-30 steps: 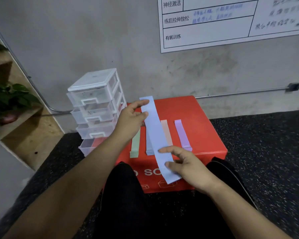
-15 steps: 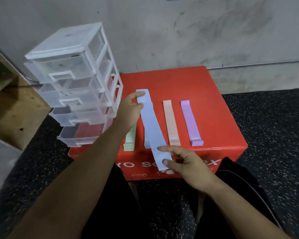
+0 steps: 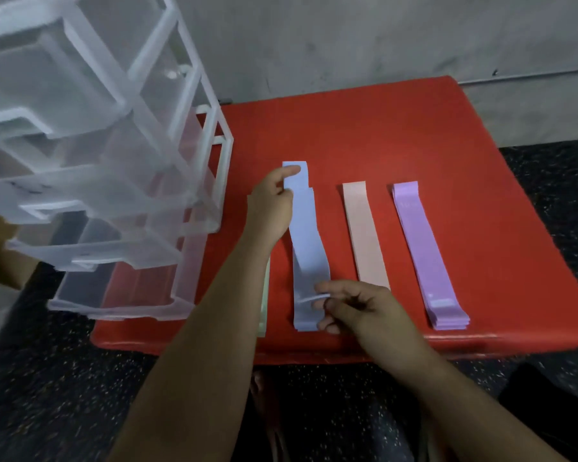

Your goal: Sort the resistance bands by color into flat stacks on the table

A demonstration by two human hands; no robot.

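Left hand (image 3: pixel 269 208) pinches blue band (image 3: pixel 306 235); right hand (image 3: pixel 364 311) pinches near end.

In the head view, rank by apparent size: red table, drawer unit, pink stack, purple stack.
1. red table
2. drawer unit, though nearness inflates it
3. purple stack and pink stack: alike; the right hand hides pink's near end

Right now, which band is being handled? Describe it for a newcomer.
On the red table, near the clear drawer unit, find the blue band. Unlike the flat pink stack and purple stack to its right, it ripples, pinched at its ends by the left hand and right hand.
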